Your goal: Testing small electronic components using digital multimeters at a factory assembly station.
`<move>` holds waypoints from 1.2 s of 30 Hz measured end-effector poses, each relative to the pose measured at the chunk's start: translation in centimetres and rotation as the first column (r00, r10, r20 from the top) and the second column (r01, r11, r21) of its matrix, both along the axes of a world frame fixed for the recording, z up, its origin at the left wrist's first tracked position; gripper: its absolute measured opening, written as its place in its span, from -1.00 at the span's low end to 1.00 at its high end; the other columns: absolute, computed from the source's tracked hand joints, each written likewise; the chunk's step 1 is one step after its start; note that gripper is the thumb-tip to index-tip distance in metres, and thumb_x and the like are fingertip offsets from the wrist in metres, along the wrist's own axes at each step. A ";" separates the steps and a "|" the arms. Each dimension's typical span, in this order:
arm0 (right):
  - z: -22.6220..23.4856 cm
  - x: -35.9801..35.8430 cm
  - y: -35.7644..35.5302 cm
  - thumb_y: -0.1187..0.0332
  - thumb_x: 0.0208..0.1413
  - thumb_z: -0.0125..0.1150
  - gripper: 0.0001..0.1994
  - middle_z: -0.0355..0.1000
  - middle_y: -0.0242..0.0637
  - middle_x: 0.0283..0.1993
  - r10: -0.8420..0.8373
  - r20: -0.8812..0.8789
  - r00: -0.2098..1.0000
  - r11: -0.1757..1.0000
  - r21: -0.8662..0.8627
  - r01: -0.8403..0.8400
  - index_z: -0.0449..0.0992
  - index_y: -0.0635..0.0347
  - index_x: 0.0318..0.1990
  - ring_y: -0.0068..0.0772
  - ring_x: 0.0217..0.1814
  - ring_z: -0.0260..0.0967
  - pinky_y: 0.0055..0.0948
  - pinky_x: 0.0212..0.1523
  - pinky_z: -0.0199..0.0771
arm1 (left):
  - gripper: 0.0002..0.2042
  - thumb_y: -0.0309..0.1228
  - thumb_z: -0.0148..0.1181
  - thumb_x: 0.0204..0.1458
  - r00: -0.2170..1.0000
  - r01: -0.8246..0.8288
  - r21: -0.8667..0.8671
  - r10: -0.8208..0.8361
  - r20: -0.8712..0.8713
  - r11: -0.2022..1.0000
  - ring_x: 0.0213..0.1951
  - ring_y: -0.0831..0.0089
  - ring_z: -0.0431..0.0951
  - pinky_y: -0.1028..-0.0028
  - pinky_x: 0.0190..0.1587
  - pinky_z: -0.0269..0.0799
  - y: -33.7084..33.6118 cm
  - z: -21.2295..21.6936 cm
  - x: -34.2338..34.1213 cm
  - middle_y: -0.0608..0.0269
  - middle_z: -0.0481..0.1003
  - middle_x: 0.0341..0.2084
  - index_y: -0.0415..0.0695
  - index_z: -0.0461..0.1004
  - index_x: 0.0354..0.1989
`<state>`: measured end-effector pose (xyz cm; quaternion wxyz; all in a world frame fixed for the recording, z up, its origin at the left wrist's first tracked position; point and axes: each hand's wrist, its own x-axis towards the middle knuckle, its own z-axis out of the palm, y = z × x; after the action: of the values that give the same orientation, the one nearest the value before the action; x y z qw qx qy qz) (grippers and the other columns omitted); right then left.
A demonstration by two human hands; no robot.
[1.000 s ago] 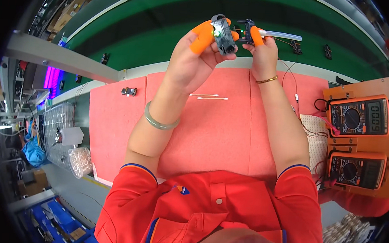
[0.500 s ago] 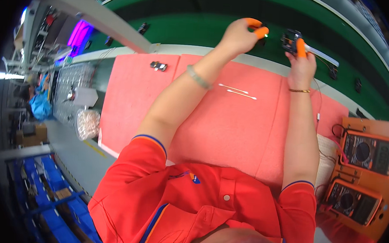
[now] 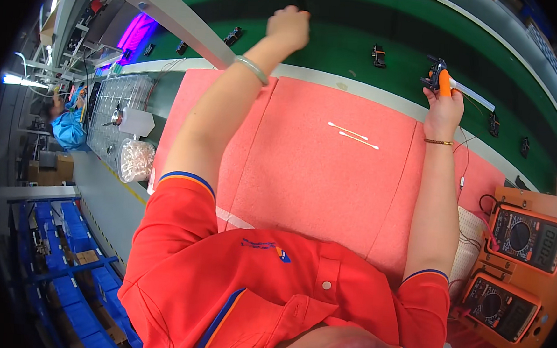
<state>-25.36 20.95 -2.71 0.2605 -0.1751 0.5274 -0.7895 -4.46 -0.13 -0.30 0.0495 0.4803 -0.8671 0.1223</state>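
Orange-capped fingertips (image 3: 445,83) of the right hand (image 3: 442,107) pinch a small black part (image 3: 432,78) at the green conveyor's (image 3: 337,47) near edge, beside a white strip (image 3: 473,95). The left hand (image 3: 288,28), curled closed, reaches far out over the belt; whether it holds anything cannot be made out. Between the arms the pink mat (image 3: 310,176) lies open, bearing two cotton swabs (image 3: 353,135). Two orange multimeters (image 3: 515,265) crowd the right edge, partly cut off.

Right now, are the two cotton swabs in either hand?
No: both cotton swabs lie on the pink mat, apart from the left hand and the right hand, which reach over the green belt.
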 end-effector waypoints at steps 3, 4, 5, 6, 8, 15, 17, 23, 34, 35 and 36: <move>0.4 0.6 0.0 0.49 0.06 -0.14 -0.82 0.34 -0.21 -0.26 0.029 -0.019 0.999 0.999 0.023 -0.029 0.28 0.34 -0.18 -0.53 -0.31 0.30 -0.60 -0.37 0.42 | -0.66 -0.45 -0.09 -0.07 0.911 -0.313 -0.098 0.328 0.249 0.945 -0.17 0.00 0.39 0.21 -0.16 0.33 -3.1 0.3 4.1 0.04 0.29 -0.10 0.01 0.27 -0.05; 0.4 0.9 0.0 0.49 0.06 -0.14 -0.82 0.34 -0.21 -0.26 0.033 -0.020 0.999 0.999 0.020 -0.032 0.28 0.34 -0.18 -0.53 -0.31 0.30 -0.60 -0.37 0.42 | -0.69 -0.44 -0.10 -0.05 0.886 -0.387 -0.059 0.388 0.253 0.920 -0.13 0.06 0.38 0.19 -0.14 0.31 -3.4 0.4 5.6 0.03 0.31 -0.12 -0.01 0.30 -0.07; 0.2 0.9 0.2 0.49 0.06 -0.14 -0.82 0.34 -0.20 -0.24 0.049 -0.023 0.999 0.999 0.021 -0.048 0.28 0.35 -0.18 -0.52 -0.31 0.30 -0.60 -0.37 0.42 | -0.71 -0.42 -0.11 -0.04 0.862 -0.448 -0.016 0.437 0.258 0.894 -0.10 0.12 0.37 0.17 -0.12 0.29 -3.8 0.3 6.2 0.01 0.34 -0.13 -0.03 0.33 -0.09; 0.1 1.0 0.2 0.49 0.07 -0.15 -0.81 0.35 -0.18 -0.23 0.069 -0.027 0.997 0.997 0.019 -0.068 0.28 0.35 -0.17 -0.51 -0.30 0.31 -0.60 -0.37 0.42 | -0.71 -0.42 -0.11 -0.04 0.864 -0.445 -0.019 0.435 0.253 0.895 -0.10 0.12 0.37 0.17 -0.12 0.29 -4.1 0.2 6.7 0.01 0.34 -0.13 -0.03 0.33 -0.09; 0.3 1.3 0.1 0.49 0.07 -0.15 -0.80 0.35 -0.16 -0.21 0.083 -0.034 0.996 0.996 0.015 -0.083 0.28 0.36 -0.16 -0.50 -0.29 0.32 -0.60 -0.36 0.42 | -0.69 -0.42 -0.08 -0.04 0.920 -0.375 0.104 0.356 0.165 0.921 -0.10 0.21 0.39 0.29 -0.13 0.31 -4.8 -0.2 7.2 0.02 0.35 -0.13 -0.06 0.30 -0.06; 1.1 2.9 0.0 0.45 0.06 -0.07 -0.78 0.35 -0.21 -0.22 0.195 -0.163 0.967 0.981 0.006 -0.196 0.29 0.35 -0.14 -0.49 -0.27 0.34 -0.58 -0.30 0.42 | -0.58 -0.55 0.04 -0.08 0.543 0.607 0.546 0.199 -0.816 0.578 -0.26 0.50 0.41 0.58 -0.19 0.34 5.8 1.5 -2.1 0.13 0.38 -0.24 -0.24 0.18 0.01; 1.3 3.1 -0.2 0.43 0.06 -0.03 -0.78 0.36 -0.24 -0.23 0.202 -0.216 0.955 0.978 -0.003 -0.207 0.31 0.35 -0.15 -0.51 -0.27 0.34 -0.58 -0.30 0.41 | -0.59 -0.57 0.03 -0.08 0.467 0.704 0.522 0.240 -0.851 0.482 -0.26 0.49 0.42 0.60 -0.20 0.33 9.2 1.5 -4.3 0.13 0.38 -0.24 -0.25 0.19 0.01; 1.7 2.4 0.0 0.39 0.04 0.01 -0.77 0.37 -0.27 -0.27 0.221 -0.182 0.958 0.975 0.006 -0.223 0.33 0.33 -0.17 -0.54 -0.27 0.34 -0.58 -0.29 0.41 | -0.60 -0.61 0.04 -0.10 0.391 0.733 0.491 0.300 -0.870 0.470 -0.30 0.51 0.44 0.64 -0.21 0.32 13.1 1.9 -7.4 0.13 0.38 -0.23 -0.25 0.21 -0.01; 2.3 1.6 1.0 0.39 0.05 -0.01 -0.75 0.34 -0.28 -0.19 0.407 -0.056 0.912 0.884 -0.226 -0.409 0.29 0.27 -0.12 -0.45 -0.19 0.33 -0.42 -0.16 0.40 | -0.60 -0.57 0.15 -0.17 0.204 0.821 0.260 0.164 -0.965 0.508 -0.30 0.50 0.44 0.62 -0.25 0.35 14.1 2.5 -6.8 0.22 0.41 -0.35 -0.19 0.29 -0.07; 2.4 1.6 1.1 0.39 0.05 -0.01 -0.75 0.34 -0.28 -0.19 0.382 -0.064 0.922 0.896 -0.220 -0.387 0.29 0.27 -0.12 -0.45 -0.19 0.33 -0.42 -0.16 0.40 | -0.60 -0.57 0.15 -0.17 0.200 0.837 0.253 0.161 -0.967 0.485 -0.30 0.50 0.44 0.62 -0.25 0.35 14.1 2.8 -6.6 0.22 0.41 -0.35 -0.19 0.29 -0.07; 2.6 1.5 1.3 0.39 0.06 -0.02 -0.75 0.33 -0.28 -0.17 0.485 0.018 0.874 0.840 -0.285 -0.461 0.29 0.25 -0.11 -0.42 -0.17 0.33 -0.37 -0.16 0.41 | -0.60 -0.58 0.15 -0.18 0.206 0.830 0.251 0.144 -0.968 0.498 -0.29 0.51 0.43 0.61 -0.22 0.35 14.2 3.2 -6.5 0.24 0.41 -0.36 -0.19 0.30 -0.08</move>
<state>-23.85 22.23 -0.09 0.4440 -0.2984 0.3421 -0.7725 -10.95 14.04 2.90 0.3561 0.1739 -0.7139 -0.5773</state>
